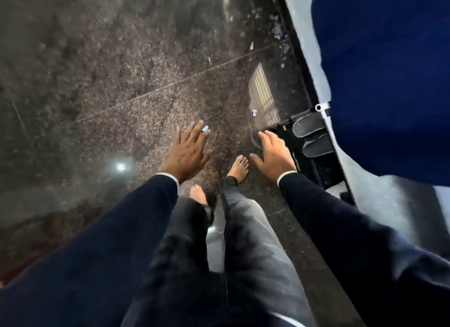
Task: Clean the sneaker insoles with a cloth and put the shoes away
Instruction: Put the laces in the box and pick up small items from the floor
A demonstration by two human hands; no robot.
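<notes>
Lying near the floor's right edge, tucked under a blue seat (379,83), the grey sneaker (314,136) looks put away, with no cloth or insole visible, while left hand (190,151) and right hand (275,153) hang spread, gripping nothing.

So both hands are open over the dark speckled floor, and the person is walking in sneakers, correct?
Not quite. The left hand and right hand are open over the speckled floor, but the head view shows bare feet, no sneakers.
</notes>
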